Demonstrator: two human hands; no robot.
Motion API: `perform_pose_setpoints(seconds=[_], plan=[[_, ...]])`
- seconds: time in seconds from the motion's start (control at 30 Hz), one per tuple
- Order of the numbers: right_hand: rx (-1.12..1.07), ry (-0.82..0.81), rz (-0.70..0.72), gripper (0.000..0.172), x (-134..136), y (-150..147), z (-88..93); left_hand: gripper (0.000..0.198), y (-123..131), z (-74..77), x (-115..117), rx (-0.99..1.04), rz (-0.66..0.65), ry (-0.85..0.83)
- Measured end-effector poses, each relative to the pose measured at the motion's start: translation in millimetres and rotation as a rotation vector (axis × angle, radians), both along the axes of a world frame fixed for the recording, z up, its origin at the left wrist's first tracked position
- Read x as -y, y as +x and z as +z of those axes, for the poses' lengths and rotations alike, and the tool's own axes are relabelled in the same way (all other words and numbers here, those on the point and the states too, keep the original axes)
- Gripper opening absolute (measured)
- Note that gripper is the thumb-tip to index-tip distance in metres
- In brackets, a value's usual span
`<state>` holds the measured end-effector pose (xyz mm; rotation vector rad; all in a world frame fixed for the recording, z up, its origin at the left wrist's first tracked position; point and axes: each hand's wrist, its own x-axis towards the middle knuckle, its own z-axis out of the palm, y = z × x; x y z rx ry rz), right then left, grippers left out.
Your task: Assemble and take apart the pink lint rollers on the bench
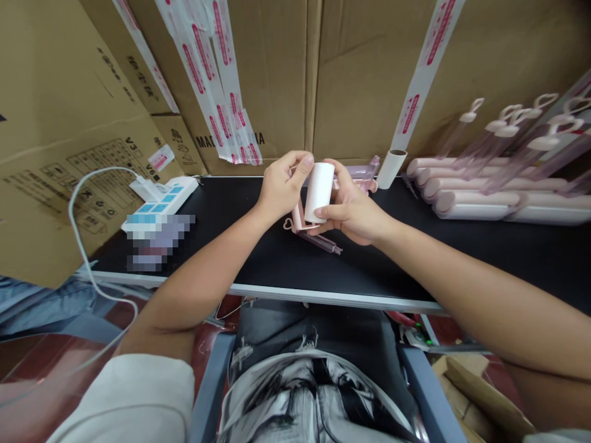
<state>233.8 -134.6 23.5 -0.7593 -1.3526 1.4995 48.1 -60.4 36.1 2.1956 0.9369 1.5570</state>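
- Head view: the white roll (pixel 319 191) is held up just above the middle of the desk (pixel 258 271), standing nearly upright between both hands.
- The left hand (pixel 279 187) is curled shut at the roll's upper end, above the desk's middle. Its thumb presses on the top rim, and what the other fingers clasp behind the roll is hidden.
- The right hand (pixel 353 212) pinches the roll's lower end between thumb and fingers, closed firmly around it.
- A pink handle (pixel 298 220) hangs against the roll's left side, its heart-shaped end pointing down toward the desk.
- The roll seems to be going onto that handle. It would likely go best with roll and handle kept in line, the thumb pushing straight along the roll. The right hand should hold lightly so the paper is not dented.
- At the desk's left end lies a power strip (pixel 161 197).
- Near the desk's back edge leans a cardboard tube (pixel 391 168).
- At the desk's right end lie stacked lint rollers (pixel 484 197).
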Motion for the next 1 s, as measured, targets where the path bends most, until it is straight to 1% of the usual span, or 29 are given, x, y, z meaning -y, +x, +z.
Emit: perform_pose_setpoints(seconds=[0.1, 0.17, 0.33, 0.43, 0.57, 0.67, 0.73, 0.83, 0.9, 1.0], plan=[[0.012, -0.007, 0.006, 0.121, 2.4, -0.2, 4.1, 0.063, -0.5, 1.5, -1.1, 0.027, -0.035, -0.015], [0.005, -0.006, 0.008, 0.121, 3.7, -1.7, 5.2, 0.061, 0.9, 1.0, -1.8, 0.04, -0.035, -0.029], [-0.02, -0.03, 0.03, 0.115, 5.8, -6.9, 2.9, 0.056, 8.2, -4.3, -3.2, 0.136, -0.009, -0.106], [-0.014, -0.046, 0.037, 0.112, 6.5, -8.0, 2.0, 0.055, 9.1, -4.0, -1.7, 0.132, -0.022, -0.138], [-0.013, -0.026, 0.041, 0.109, 7.0, -6.7, 2.7, 0.058, 5.7, 0.4, 1.8, 0.104, -0.062, -0.107], [-0.019, -0.017, 0.045, 0.111, 7.3, -5.4, 3.8, 0.062, 4.6, 1.5, 4.0, 0.11, -0.063, -0.074], [-0.02, -0.022, 0.054, 0.112, 7.7, -4.9, 4.6, 0.066, 4.9, 1.0, 5.4, 0.138, -0.067, -0.083], [-0.015, -0.022, 0.074, 0.11, 8.9, -4.9, 5.5, 0.073, 4.4, 1.4, 8.0, 0.159, -0.11, -0.107], [-0.008, -0.017, 0.077, 0.108, 9.7, -5.2, 5.7, 0.073, 2.4, 3.5, 10.4, 0.131, -0.122, -0.078], [0.001, -0.01, 0.086, 0.106, 10.4, -5.9, 5.9, 0.069, -2.0, 8.3, 13.8, 0.071, -0.09, -0.001]])
